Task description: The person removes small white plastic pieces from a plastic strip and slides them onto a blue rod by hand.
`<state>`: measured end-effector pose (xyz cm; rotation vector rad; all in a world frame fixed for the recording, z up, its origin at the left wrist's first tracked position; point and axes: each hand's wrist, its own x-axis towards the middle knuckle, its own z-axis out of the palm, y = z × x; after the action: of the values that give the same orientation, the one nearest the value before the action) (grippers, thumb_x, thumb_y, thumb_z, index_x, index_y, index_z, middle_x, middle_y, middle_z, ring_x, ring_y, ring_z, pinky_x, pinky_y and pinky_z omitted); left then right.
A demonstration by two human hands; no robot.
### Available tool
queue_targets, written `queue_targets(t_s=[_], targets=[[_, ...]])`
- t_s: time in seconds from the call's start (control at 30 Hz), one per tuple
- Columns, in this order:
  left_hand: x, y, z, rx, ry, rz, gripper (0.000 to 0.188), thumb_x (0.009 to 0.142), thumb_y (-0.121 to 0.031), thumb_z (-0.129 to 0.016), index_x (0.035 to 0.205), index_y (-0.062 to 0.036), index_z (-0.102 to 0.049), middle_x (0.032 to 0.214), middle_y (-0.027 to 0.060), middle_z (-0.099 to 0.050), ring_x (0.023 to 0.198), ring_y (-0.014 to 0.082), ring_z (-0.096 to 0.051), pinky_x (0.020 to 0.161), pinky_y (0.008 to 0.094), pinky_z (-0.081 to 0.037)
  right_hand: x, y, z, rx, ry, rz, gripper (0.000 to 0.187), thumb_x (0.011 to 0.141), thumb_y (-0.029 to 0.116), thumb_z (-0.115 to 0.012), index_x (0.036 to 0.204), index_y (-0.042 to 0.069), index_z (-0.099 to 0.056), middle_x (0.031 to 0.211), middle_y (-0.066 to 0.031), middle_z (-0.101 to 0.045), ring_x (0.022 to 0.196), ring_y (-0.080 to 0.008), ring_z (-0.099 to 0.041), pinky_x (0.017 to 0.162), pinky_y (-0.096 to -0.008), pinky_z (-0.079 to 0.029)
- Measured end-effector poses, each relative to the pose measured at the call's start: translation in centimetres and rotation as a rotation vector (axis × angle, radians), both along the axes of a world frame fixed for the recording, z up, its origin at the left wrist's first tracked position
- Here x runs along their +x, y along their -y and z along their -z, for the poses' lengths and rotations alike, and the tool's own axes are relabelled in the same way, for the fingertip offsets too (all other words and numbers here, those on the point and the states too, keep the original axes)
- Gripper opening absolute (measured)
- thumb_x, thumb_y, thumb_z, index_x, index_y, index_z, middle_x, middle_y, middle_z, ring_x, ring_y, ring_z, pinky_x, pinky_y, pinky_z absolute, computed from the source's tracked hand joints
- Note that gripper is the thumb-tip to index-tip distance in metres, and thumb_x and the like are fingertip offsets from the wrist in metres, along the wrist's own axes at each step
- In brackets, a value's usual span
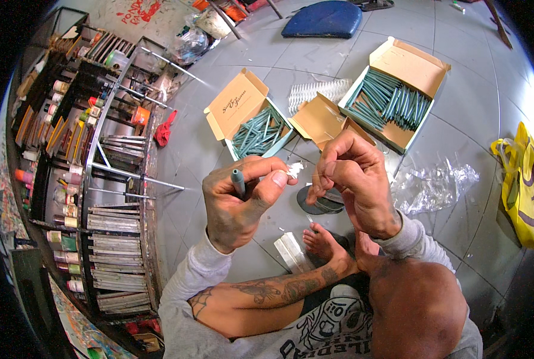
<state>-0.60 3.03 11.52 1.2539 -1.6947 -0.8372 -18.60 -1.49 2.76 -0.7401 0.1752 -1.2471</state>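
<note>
My left hand (pixel 234 200) is closed. A teal pen-like tube (pixel 238 183) stands out from between its fingers, and a small crumpled white piece (pixel 294 170) is pinched at the thumb and forefinger tips. To its right my right hand (pixel 353 179) is raised with fingers curled together. Whether anything lies in that pinch is too small to tell. Beyond the hands, an open cardboard box (pixel 226 112) holds many loose teal pens (pixel 259 134). A larger open box (pixel 407 63) at the right holds more teal pens (pixel 392 100) in bundled rows.
An open cardboard flap (pixel 318 119) lies between the boxes, near a white ridged strip (pixel 318 94). Crumpled clear plastic (pixel 437 185) and a yellow bag (pixel 521 185) are right. A pale long block (pixel 292 252) sits by my foot. A metal rack (pixel 118 239) with jars fills the left.
</note>
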Motion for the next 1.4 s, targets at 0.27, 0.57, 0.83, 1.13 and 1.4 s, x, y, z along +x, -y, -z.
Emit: queue_targets(t_s=[0.27,0.57,0.83,1.13,1.4], targets=[[-0.2,-0.1,0.2,0.064,-0.165,-0.021,0.015,0.088,-0.004,-0.066,0.094,0.0082,-0.071,0.095,0.0188,-0.072,0.091,0.021,-0.068,0.082,0.0319,-0.054,0.1,0.4,0.5,-0.098,-0.041,0.066,0.005,0.085,-0.003,-0.06,0.088,0.0,-0.059,0.09,-0.0088,-0.063,0.082,-0.0152,-0.063,0.075,-0.031,-0.054],[0.2,-0.3,0.2,0.078,-0.181,0.015,0.016,0.087,-0.005,-0.064,0.092,0.0094,-0.068,0.093,0.0194,-0.071,0.085,0.0177,-0.066,0.076,0.0303,-0.052,0.0,0.9,0.1,-0.404,-0.131,0.243,0.01,0.077,-0.004,-0.062,0.084,0.001,-0.058,0.124,-0.0213,-0.061,0.109,-0.0201,-0.059,0.098,-0.0359,-0.044],[0.3,-0.4,0.1,0.115,-0.155,0.111,0.016,0.084,-0.01,-0.059,0.083,0.0054,-0.064,0.093,0.0201,-0.071,0.073,0.0117,-0.058,0.068,0.0283,-0.048,0.0,0.8,-0.1,-0.373,-0.17,0.07,0.013,0.081,-0.001,-0.06,0.076,0.006,-0.05,0.121,-0.0255,-0.064,0.117,-0.026,-0.059,0.103,-0.0414,-0.044],[0.9,-0.5,0.3,0.132,-0.118,0.144,0.015,0.083,-0.008,-0.058,0.084,0.0061,-0.064,0.089,0.0208,-0.071,0.076,0.0148,-0.062,0.073,0.0309,-0.052,-0.4,0.3,-0.8,-0.313,-0.197,0.051,0.013,0.081,-0.003,-0.061,0.077,0.005,-0.051,0.096,-0.0136,-0.065,0.093,-0.0155,-0.06,0.085,-0.0314,-0.048],[0.8,-0.5,0.4,0.129,-0.16,0.111,0.016,0.084,-0.007,-0.058,0.085,0.0071,-0.064,0.084,0.018,-0.069,0.083,0.0205,-0.067,0.077,0.034,-0.054,-0.3,0.5,-0.4,-0.192,-0.046,-0.003,0.019,0.081,-0.006,-0.065,0.085,0.005,-0.05,0.089,-0.0079,-0.063,0.086,-0.0128,-0.06,0.077,-0.0293,-0.05]])
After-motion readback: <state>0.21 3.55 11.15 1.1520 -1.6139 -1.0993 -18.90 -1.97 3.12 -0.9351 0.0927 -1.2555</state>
